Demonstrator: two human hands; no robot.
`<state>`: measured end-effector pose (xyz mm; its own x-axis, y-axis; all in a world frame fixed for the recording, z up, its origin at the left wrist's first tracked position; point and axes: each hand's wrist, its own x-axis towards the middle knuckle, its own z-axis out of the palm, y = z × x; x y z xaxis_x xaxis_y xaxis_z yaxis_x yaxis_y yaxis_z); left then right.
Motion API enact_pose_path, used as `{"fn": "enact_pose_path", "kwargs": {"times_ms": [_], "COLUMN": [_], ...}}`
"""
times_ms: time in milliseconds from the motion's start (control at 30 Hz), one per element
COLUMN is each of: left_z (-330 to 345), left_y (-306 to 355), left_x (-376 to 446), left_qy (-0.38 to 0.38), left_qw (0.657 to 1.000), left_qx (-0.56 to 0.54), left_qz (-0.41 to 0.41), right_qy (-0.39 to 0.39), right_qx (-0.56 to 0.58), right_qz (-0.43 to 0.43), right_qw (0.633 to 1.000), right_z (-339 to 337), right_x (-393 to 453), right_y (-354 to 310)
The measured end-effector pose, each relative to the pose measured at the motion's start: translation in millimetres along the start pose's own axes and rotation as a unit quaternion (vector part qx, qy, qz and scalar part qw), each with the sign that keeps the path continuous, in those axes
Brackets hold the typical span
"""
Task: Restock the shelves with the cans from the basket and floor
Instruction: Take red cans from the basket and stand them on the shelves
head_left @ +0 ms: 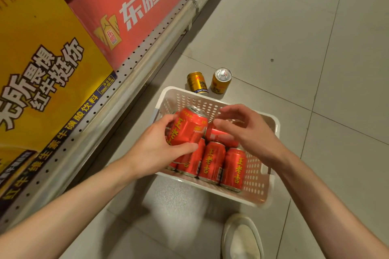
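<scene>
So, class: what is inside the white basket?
The white basket holds red cans lying on its floor; the left hand grips one red can. Both hands cover further cans.

The red cans (212, 162) are shiny metal. The gold cans (221, 81) shine too. The basket (255, 185) is white plastic with holes. The shelf (134, 65) is dull metal with holes. The boxes (130, 12) are smooth cardboard. The floor (273, 27) is smooth tile.

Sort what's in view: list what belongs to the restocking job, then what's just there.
For the job:
- red can held in the left hand
- red cans in the basket
- white basket
- two gold cans on the floor
- shelf

Just there:
- yellow carton
- red carton
- shoe
</scene>
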<state>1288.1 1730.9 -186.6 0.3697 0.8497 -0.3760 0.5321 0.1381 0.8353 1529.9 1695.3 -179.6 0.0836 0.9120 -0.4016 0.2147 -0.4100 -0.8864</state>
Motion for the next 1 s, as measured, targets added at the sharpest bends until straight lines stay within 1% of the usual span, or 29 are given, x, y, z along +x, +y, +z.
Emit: {"fn": "enact_pose_path", "kwargs": {"times_ms": [67, 167, 267, 333, 500, 600, 700, 933, 1000], "left_z": [-2, -8, -16, -20, -27, -29, -30, -31, -31], "left_y": [-3, -7, -10, -9, -8, -8, -9, -11, -11], "left_x": [0, -1, -4, -7, -16, -19, -19, -20, -21], "left_qy": [0.011, 0.025, 0.047, 0.062, 0.074, 0.075, 0.079, 0.080, 0.077], "left_qw": [1.000, 0.999, 0.998, 0.996, 0.989, 0.987, 0.987, 0.989, 0.990], "left_qx": [-0.005, 0.014, 0.040, 0.063, 0.128, 0.142, 0.141, 0.124, 0.121], "left_qz": [-0.006, -0.022, -0.027, -0.021, 0.004, 0.009, 0.008, 0.006, 0.007], "right_qy": [0.012, -0.018, -0.037, -0.040, -0.060, -0.049, -0.045, -0.043, -0.063], "right_qx": [-0.138, -0.230, -0.324, -0.359, -0.377, -0.370, -0.341, -0.271, -0.243], "right_qz": [0.017, 0.036, -0.018, -0.041, -0.012, 0.010, 0.030, 0.030, 0.028], "right_qw": [0.990, 0.972, 0.945, 0.932, 0.924, 0.928, 0.938, 0.961, 0.968], "right_z": [-7, 4, 28, 43, 67, 73, 74, 74, 79], "right_x": [1, 4, 14, 24, 42, 46, 47, 34, 29], "right_y": [17, 47, 68, 74, 82, 85, 81, 75, 73]}}
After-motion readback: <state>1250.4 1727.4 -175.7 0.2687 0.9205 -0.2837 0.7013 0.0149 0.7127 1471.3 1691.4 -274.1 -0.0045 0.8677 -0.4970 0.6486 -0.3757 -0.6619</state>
